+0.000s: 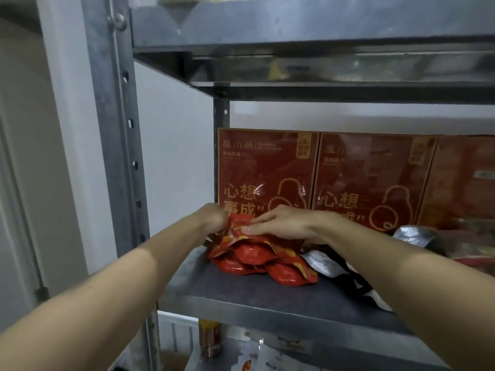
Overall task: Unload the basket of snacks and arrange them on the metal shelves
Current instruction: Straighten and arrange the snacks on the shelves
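A pile of red snack packets (pixel 257 259) lies on the grey metal shelf (pixel 241 295), near its left end. My left hand (pixel 213 216) is curled around the pile's upper left edge, gripping the top packet. Flat on top of the pile rests my right hand (pixel 281 223), fingers together and pointing left. Behind the pile stand red boxes (pixel 265 167) with orange lettering, upright against the back wall. The basket is out of view.
Silver and black foil packets (pixel 329 263) lie right of the red pile, partly under my right forearm. Another shelf (pixel 294 22) hangs overhead. A perforated upright post (pixel 117 129) stands at the left. White packets and a jar (pixel 210 341) sit on the shelf below.
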Demonstrator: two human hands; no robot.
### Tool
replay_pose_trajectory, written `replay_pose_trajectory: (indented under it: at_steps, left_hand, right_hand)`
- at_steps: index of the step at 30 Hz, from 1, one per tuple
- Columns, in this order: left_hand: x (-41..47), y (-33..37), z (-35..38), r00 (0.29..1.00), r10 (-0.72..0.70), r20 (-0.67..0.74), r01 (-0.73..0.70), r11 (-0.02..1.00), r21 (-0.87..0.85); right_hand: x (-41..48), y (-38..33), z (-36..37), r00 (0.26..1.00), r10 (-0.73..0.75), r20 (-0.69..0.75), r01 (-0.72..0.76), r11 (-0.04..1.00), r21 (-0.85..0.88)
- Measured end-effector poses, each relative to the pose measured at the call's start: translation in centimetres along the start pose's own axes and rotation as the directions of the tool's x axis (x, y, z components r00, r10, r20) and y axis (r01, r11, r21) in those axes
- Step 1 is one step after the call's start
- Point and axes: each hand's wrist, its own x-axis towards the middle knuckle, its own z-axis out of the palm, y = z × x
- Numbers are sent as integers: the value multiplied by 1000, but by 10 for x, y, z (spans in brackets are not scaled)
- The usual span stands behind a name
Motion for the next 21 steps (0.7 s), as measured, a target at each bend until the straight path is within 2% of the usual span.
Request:
replay_pose_trajectory:
  at_steps: [4,8,12,16,21]
  left_hand:
    - [12,-4,6,998,54,34,-54,999,-3]
    - [22,-14,8,993,111,36,-107,989,-104]
    - [21,-29,11,979,197,-54,-204,954,-219]
    - [17,-38,14,950,279,-139,-306,923,-234]
    - [13,-41,14,881,368,-297,-437,873,-214]
  right_hand:
    - [-1,5,-6,998,54,18,-54,998,-16]
    - [-3,6,-7,998,65,6,-65,996,-61]
    - [-4,6,-8,999,44,4,-44,996,-75]
    - [-7,6,-6,1000,24,18,-22,996,-84]
    - [-14,9,-4,998,10,-59,-5,996,91]
